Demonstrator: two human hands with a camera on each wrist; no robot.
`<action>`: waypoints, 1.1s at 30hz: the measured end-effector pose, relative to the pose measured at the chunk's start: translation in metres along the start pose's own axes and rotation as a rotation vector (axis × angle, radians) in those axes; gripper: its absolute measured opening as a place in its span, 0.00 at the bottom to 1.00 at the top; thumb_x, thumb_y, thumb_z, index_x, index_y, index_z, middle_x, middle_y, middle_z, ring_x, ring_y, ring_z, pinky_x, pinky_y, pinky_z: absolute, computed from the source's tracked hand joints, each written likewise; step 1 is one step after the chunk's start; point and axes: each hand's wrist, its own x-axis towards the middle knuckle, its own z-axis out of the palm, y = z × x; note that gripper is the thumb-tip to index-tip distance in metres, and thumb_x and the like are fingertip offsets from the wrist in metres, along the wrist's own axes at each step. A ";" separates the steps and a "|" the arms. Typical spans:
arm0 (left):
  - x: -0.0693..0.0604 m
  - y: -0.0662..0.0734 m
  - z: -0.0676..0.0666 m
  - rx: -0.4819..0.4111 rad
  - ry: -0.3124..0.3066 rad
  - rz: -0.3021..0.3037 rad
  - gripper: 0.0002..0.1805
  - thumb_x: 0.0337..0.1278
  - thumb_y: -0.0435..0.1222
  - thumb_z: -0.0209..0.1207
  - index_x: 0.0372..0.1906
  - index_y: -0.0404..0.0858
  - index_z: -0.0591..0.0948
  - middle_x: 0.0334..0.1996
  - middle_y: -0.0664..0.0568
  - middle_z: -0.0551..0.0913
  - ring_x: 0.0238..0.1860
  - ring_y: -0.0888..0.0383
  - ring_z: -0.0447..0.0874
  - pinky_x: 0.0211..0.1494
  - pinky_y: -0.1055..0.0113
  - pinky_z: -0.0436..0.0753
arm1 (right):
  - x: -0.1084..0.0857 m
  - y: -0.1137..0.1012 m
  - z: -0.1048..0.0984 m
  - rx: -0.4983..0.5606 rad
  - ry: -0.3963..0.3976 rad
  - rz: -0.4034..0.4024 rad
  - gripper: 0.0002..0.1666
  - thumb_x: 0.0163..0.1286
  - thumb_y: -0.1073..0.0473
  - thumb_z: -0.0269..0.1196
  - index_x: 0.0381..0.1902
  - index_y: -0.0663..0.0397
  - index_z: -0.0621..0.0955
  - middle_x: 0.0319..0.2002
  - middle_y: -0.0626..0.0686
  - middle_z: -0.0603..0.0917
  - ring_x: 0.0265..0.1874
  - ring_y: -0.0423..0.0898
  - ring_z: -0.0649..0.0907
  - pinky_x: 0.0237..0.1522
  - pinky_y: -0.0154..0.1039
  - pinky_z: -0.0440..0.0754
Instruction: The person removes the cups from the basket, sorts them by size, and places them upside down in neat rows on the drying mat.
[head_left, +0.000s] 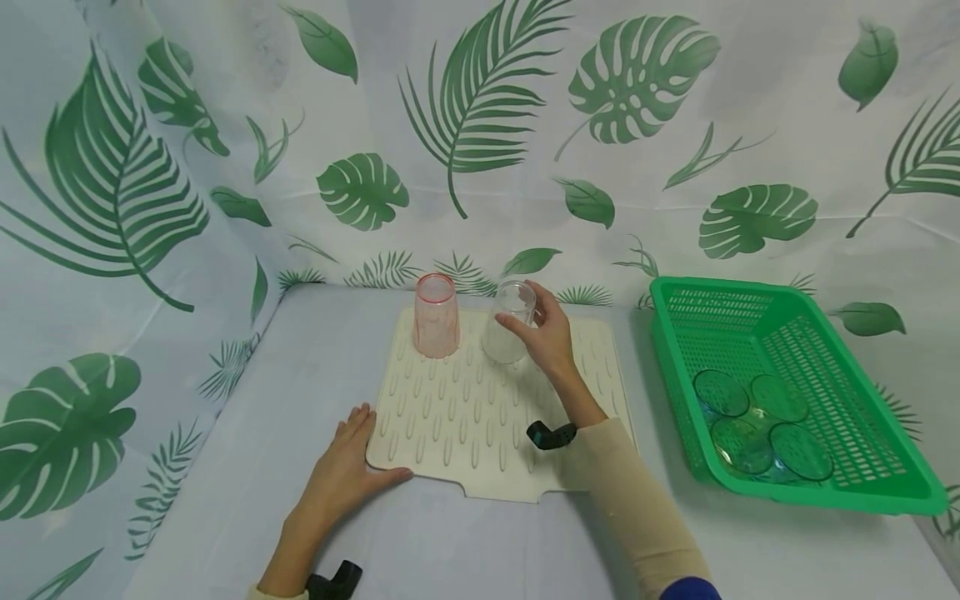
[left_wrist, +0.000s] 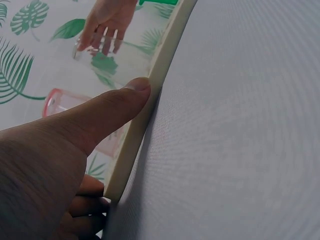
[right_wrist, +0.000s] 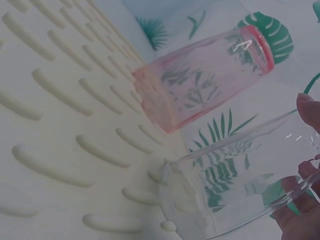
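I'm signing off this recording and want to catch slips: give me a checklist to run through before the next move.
1. Right hand grips the clear glass near its upper end: ok.
2. Clear glass stands over the ridged mat, apart from the pink glass: ok.
3. Pink glass stands steady on its own near the mat's far edge: ok, no tilt seen in the head view.
4. Left hand touches the mat's near left corner: ok.
5. Which end of the two standing glasses is open: cannot tell.
6. Green basket emptied of glasses: not ok, four glasses are in it.
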 end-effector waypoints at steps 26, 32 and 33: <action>-0.002 -0.002 0.001 -0.020 0.000 0.002 0.64 0.40 0.67 0.70 0.76 0.31 0.61 0.78 0.36 0.56 0.81 0.41 0.49 0.82 0.46 0.53 | 0.007 -0.015 -0.020 -0.195 -0.184 -0.006 0.54 0.63 0.45 0.71 0.78 0.55 0.57 0.76 0.59 0.65 0.75 0.57 0.67 0.76 0.54 0.66; -0.002 -0.001 0.002 -0.021 0.004 0.004 0.64 0.41 0.66 0.71 0.76 0.32 0.61 0.78 0.36 0.57 0.81 0.41 0.49 0.82 0.46 0.53 | 0.004 -0.029 -0.028 -0.178 -0.153 -0.074 0.52 0.64 0.49 0.71 0.77 0.59 0.58 0.73 0.59 0.68 0.73 0.56 0.68 0.76 0.53 0.65; -0.002 -0.001 0.002 -0.020 0.005 0.004 0.63 0.41 0.66 0.71 0.76 0.32 0.61 0.78 0.36 0.57 0.81 0.41 0.50 0.82 0.46 0.53 | 0.003 -0.032 -0.029 -0.184 -0.147 -0.081 0.52 0.64 0.49 0.72 0.77 0.59 0.58 0.73 0.59 0.69 0.73 0.57 0.69 0.76 0.53 0.66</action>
